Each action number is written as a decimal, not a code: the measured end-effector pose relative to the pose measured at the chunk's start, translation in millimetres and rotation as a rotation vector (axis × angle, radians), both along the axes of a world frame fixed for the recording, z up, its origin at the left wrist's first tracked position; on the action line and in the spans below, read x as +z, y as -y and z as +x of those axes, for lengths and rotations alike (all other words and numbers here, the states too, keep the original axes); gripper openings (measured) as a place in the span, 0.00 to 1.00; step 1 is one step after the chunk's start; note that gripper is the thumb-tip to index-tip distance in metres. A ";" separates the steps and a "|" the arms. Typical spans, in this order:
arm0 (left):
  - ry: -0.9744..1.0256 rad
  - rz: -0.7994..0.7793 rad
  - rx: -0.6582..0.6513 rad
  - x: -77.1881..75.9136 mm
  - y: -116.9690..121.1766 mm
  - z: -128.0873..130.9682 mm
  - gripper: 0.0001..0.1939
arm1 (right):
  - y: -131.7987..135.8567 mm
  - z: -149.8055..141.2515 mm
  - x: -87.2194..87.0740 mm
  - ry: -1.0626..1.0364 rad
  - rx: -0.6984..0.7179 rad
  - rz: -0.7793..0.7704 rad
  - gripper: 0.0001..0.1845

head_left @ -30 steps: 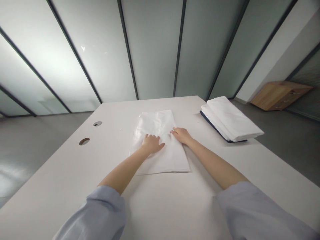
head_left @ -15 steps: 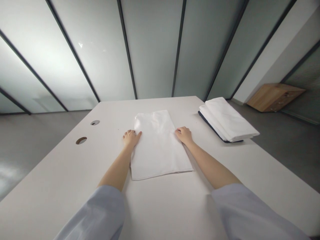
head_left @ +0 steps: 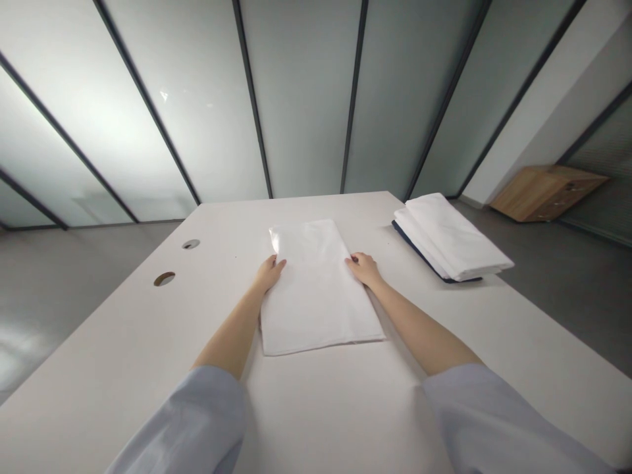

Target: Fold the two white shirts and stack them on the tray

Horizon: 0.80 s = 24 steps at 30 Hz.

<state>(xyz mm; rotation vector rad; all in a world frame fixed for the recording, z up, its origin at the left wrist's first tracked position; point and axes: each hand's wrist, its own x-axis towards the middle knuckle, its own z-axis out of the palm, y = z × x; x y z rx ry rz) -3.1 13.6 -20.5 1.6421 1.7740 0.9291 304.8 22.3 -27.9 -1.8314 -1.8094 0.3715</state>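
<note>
Since the folded white cloth (head_left: 316, 296) lies squarely in the middle of the white desk (head_left: 123, 342), the left hand (head_left: 269, 273) and right hand (head_left: 364, 268) sit at its long edges, fingers loosely open, gripping nothing, seemingly to steady it, well apart from the folded white stack (head_left: 449, 237) near the desk's far right corner.

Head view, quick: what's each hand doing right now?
Left hand: open, against the left edge of the folded white cloth, holding nothing.
Right hand: open, fingertips at the cloth's right edge, holding nothing.
</note>
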 end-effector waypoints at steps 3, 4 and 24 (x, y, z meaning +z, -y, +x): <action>0.352 -0.002 0.034 -2.1 -3.6 -3.3 0.22 | -1.8 0.1 1.7 -0.222 0.058 -0.012 0.11; 0.438 -0.023 0.044 -2.2 -4.1 -4.6 0.24 | -2.0 0.1 2.1 -0.295 0.076 -0.016 0.10; 0.716 -0.342 -0.175 20.9 12.8 -23.3 0.58 | 8.7 8.7 17.6 -0.818 0.192 -0.285 0.37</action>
